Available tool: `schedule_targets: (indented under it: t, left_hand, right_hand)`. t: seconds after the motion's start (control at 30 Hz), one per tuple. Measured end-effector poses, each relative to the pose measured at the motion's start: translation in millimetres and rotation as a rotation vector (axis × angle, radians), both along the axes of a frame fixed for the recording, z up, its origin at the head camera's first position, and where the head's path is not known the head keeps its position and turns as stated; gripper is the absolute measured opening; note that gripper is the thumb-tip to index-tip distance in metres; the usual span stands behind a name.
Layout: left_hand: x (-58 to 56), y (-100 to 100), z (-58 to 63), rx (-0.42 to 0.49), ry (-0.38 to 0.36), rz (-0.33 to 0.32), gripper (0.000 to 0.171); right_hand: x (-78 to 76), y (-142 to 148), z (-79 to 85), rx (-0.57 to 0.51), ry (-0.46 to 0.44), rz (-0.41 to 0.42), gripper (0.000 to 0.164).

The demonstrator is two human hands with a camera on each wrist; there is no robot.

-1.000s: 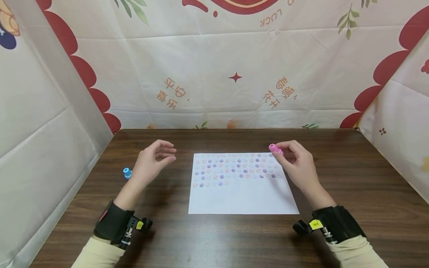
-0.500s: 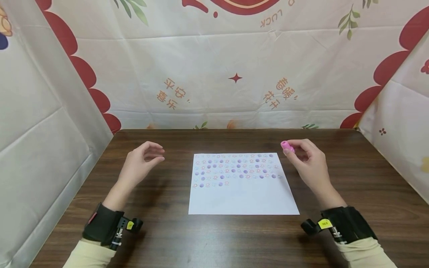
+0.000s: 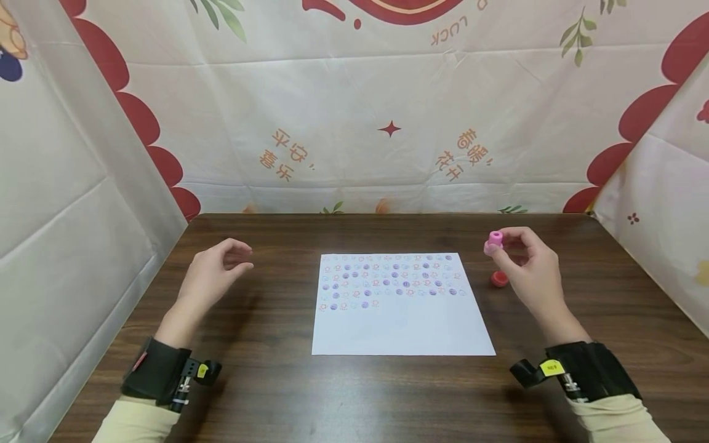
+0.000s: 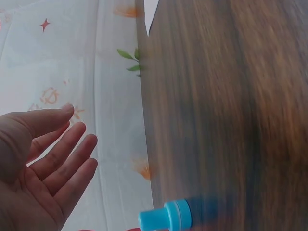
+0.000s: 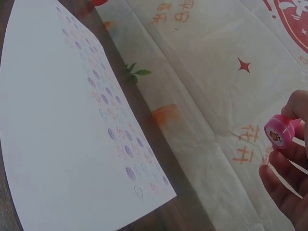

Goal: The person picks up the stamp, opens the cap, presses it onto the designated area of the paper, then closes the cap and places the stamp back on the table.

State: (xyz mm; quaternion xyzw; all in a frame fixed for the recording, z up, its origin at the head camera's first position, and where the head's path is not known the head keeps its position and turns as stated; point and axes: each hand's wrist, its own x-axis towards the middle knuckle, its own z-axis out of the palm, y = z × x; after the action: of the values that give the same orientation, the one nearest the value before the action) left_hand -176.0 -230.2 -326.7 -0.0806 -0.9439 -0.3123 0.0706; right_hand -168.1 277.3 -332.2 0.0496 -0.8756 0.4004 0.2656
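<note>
My right hand (image 3: pixel 530 271) pinches a small pink toy stamp (image 3: pixel 494 240) between thumb and fingers, above the table to the right of the paper. In the right wrist view, the stamp's round end (image 5: pixel 277 136) bears a little flower picture. A white sheet of paper (image 3: pixel 410 329) lies on the table, with rows of purple, red and light blue stamped marks across its upper half. My left hand (image 3: pixel 213 274) hovers left of the sheet, fingers loosely bent and holding nothing. Near it, the left wrist view shows a blue stamp (image 4: pixel 166 216), hidden in the head view.
A small round red object (image 3: pixel 500 279) sits on the table right beside my right hand, partly covered by it. The brown wooden table (image 3: pixel 354 400) ends at the back against a printed white cloth (image 3: pixel 343 92), which also rises at both sides.
Both hands have moved outward, away from the paper, the right one carrying the pink stamp and tilting it more upright. The red object has come into view; the blue stamp has become hidden in the head view.
</note>
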Motion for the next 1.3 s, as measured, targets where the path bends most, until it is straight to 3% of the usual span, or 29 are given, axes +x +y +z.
schedule_targets:
  t: [0.6,1.3]
  left_hand:
    - [2.3,-17,-6.6,-0.165,-0.057,0.033,0.032]
    - [0.3,-20,-10.9,-0.261,-0.132,0.052,0.036]
  right_hand:
    - [-0.2,31,-14.2,0.019,-0.029,-0.069,0.03]
    - [-0.2,57,-28.7,0.042,-0.11,-0.136,0.036]
